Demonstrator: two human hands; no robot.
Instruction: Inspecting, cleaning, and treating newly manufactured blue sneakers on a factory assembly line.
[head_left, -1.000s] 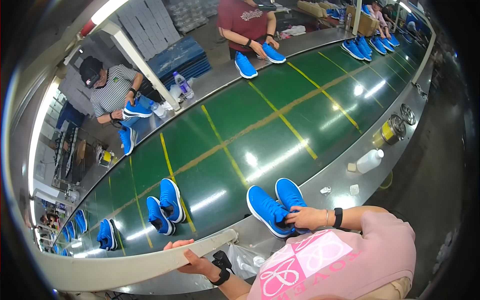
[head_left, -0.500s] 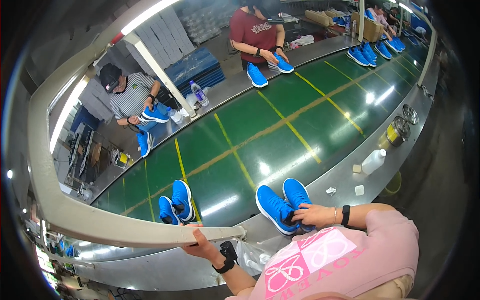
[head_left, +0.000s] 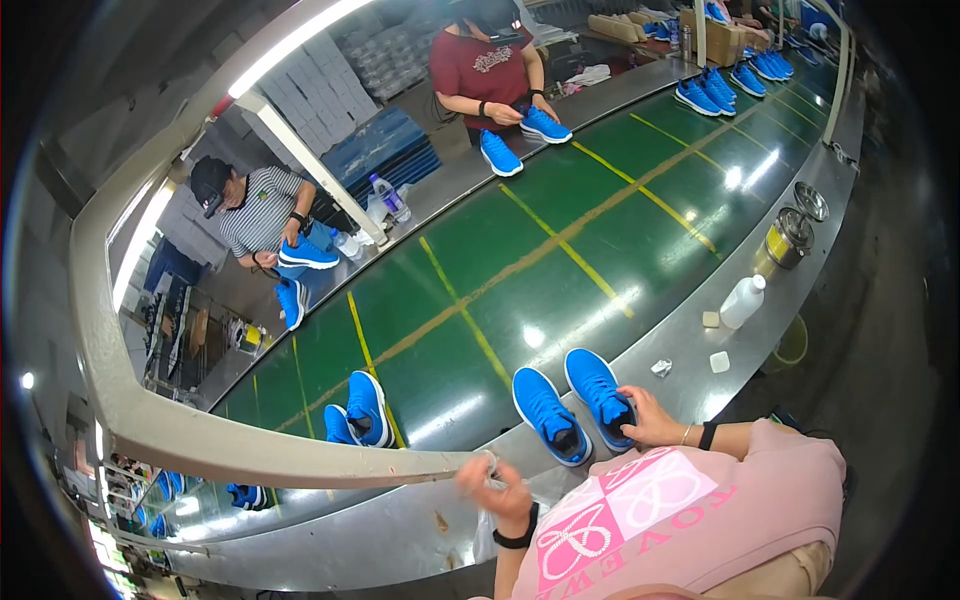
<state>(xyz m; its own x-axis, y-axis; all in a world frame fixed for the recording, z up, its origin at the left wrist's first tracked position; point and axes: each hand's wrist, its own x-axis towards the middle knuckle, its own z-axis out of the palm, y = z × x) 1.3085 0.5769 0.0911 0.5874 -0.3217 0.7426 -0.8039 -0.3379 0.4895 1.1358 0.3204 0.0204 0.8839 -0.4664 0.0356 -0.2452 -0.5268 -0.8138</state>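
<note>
Two blue sneakers with white soles stand side by side in front of me, toes pointing away, across the belt's near edge and the metal ledge. My right hand (head_left: 655,418) grips the right sneaker (head_left: 598,385) at its heel opening, thumb and fingers bent around the collar. Nothing touches the left sneaker (head_left: 545,405), whose dark lining shows. My left hand (head_left: 497,492) is raised by the end of the pale frame bar (head_left: 400,463), slightly blurred, with its fingers loosely apart and nothing visible in it.
A green belt (head_left: 500,270) with yellow lines carries another sneaker pair (head_left: 368,408) at left. On the near ledge are a white bottle (head_left: 742,302), a metal pot (head_left: 789,238) and small white pieces. Across the belt, a person in dark red (head_left: 485,75) and a person in stripes (head_left: 265,210) handle sneakers.
My left hand has come from under the bar to its right end. The two near sneakers now stand further apart, and my right hand has shifted to the right one's heel. The view has shifted slightly.
</note>
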